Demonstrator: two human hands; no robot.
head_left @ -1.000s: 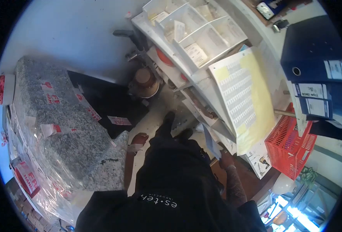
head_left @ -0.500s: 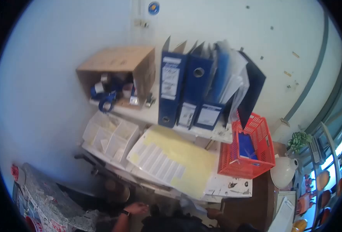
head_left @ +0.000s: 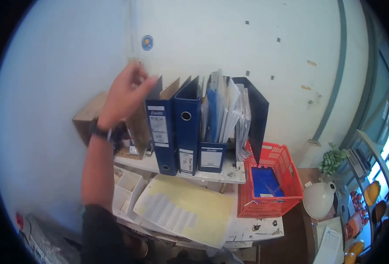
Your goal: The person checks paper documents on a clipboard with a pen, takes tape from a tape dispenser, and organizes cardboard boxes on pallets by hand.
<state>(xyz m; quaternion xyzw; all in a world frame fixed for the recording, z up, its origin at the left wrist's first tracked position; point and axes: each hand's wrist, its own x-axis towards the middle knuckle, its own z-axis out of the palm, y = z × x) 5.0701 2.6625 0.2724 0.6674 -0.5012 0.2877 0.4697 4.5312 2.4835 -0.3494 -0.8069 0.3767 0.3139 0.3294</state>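
My left hand (head_left: 126, 94) is raised over the upper shelf, between the cardboard box (head_left: 86, 115) and the leftmost blue ring binder (head_left: 160, 127). Its thumb points at the top of that binder, and the fingers are partly curled with a gap to the thumb; nothing shows between them. A dark band circles the wrist. Beside that binder stand another blue binder (head_left: 186, 132) and a blue magazine file (head_left: 212, 157) stuffed with papers and sleeves. My right hand is out of view.
Below the shelf lies a yellow sheet with white labels (head_left: 194, 207), next to a white compartment tray (head_left: 126, 189). A red plastic crate (head_left: 269, 207) holding something flat and blue stands on the right. Farther right are a white lamp shade (head_left: 319, 200) and a plant (head_left: 333, 159).
My left hand has risen from below the table to the binders' top. My right hand, low at the table's front edge before, has left the view. The camera has tilted up.
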